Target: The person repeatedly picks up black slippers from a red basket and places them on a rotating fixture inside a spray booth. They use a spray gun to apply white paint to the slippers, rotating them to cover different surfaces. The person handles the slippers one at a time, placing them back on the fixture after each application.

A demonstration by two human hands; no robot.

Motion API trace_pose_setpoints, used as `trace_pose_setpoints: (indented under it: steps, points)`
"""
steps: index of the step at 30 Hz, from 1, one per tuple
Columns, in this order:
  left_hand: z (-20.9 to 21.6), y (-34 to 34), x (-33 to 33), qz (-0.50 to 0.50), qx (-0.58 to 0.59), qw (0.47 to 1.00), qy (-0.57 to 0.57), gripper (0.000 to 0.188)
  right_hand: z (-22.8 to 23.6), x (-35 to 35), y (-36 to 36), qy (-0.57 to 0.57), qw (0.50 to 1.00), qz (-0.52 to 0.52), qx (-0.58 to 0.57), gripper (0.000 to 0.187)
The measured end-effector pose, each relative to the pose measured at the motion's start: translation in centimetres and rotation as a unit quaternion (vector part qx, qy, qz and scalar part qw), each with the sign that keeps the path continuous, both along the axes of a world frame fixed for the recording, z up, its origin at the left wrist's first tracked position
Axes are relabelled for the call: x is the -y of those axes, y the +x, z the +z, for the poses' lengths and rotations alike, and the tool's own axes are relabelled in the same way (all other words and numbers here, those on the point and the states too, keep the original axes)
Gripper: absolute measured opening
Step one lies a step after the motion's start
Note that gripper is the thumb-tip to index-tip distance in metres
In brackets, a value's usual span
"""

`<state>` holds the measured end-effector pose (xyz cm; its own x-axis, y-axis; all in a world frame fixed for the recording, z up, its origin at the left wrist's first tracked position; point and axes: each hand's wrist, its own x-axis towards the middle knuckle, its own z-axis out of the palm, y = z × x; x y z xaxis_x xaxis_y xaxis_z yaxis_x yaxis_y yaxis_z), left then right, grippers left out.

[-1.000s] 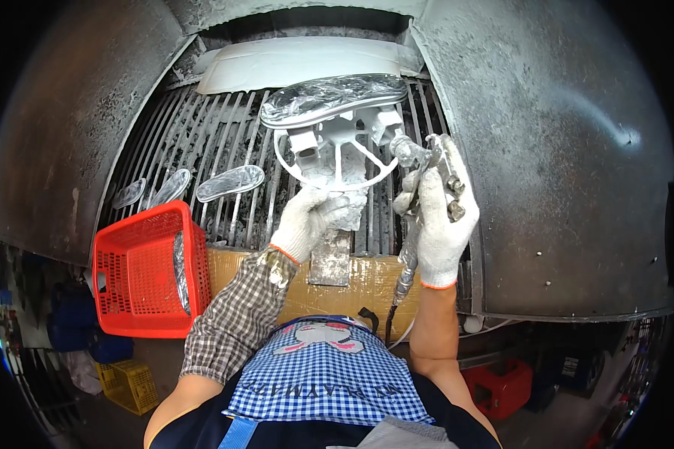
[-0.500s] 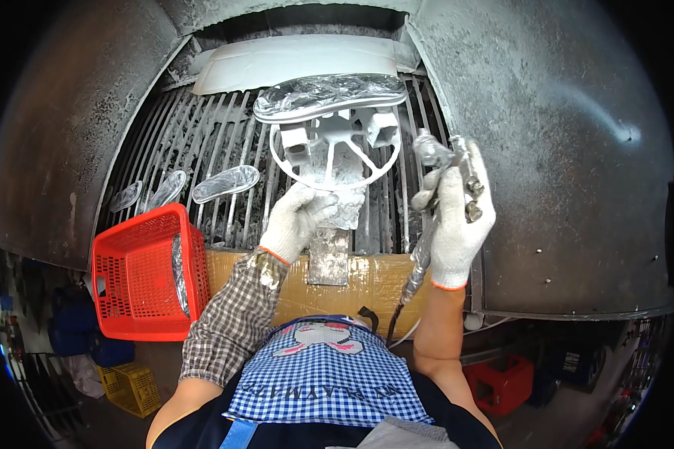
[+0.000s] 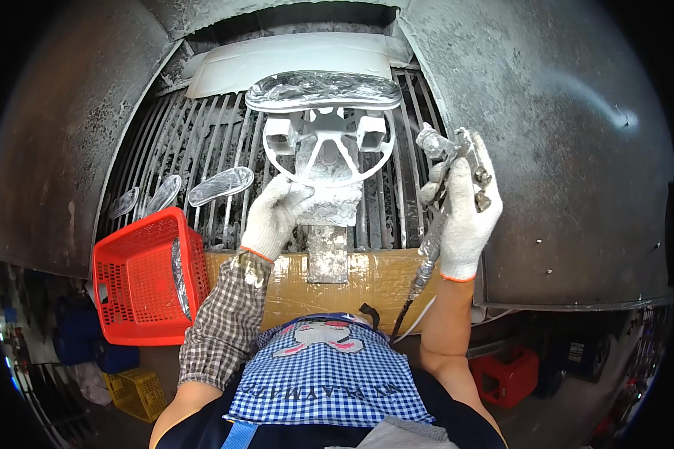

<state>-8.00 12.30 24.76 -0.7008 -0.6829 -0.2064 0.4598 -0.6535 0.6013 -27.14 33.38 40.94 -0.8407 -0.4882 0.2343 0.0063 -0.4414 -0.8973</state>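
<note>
My gloved left hand (image 3: 269,217) is closed at the lower left of a white wheel-shaped stand (image 3: 331,182), its fingers curled against the rim. Across the top of that stand lies a shoe sole (image 3: 323,91), its upper face covered in shiny clear film and its side edge white. To the right, my gloved right hand (image 3: 468,217) is wrapped round a spray gun (image 3: 436,142). The gun's nozzle end points up and left toward the sole, some way from it. A hose (image 3: 410,299) runs down from the grip. The right fingers partly cover the gun.
Metal bars (image 3: 232,150) form the grate below. Several smaller film-covered soles (image 3: 221,185) lie on it at left. A red basket (image 3: 138,329) holding a film-covered piece stands near my left sleeve. Dusty metal walls (image 3: 547,150) enclose both sides; white board (image 3: 292,63) lies behind.
The wheel stand has turned slightly, and the sole on it sits more level. My left hand has shifted left with the rim. My right hand and the spray gun have moved slightly right.
</note>
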Motion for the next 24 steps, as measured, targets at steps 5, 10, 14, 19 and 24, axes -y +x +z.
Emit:
trace_pose_setpoints:
  steps: [5, 10, 14, 19, 24]
  points:
    - [-0.5, 0.5, 1.3, 0.030, 0.001, 0.999, 0.015, 0.041, 0.4, -1.1, -0.6, 0.019, 0.999, -0.046, -0.020, 0.052]
    - [-0.8, 1.1, 2.5, 0.031, 0.010, 0.999, 0.011, 0.041, 0.9, -2.5, 0.8, 0.028, 1.000, -0.010, -0.009, 0.054]
    - [-0.5, 1.1, 3.6, 0.041, -0.030, 0.998, 0.036, 0.037, 1.0, -3.3, 1.7, 0.033, 0.999, 0.017, -0.009, 0.054]
    - [0.1, 0.8, 4.8, 0.098, -0.020, 0.994, 0.042, 0.031, 1.4, -3.8, 1.9, 0.028, 0.999, -0.011, 0.016, 0.052]
    - [-0.5, -0.2, 2.3, 0.057, -0.019, 0.998, 0.023, 0.033, 1.6, -4.8, 2.5, 0.046, 0.999, 0.027, 0.007, 0.053]
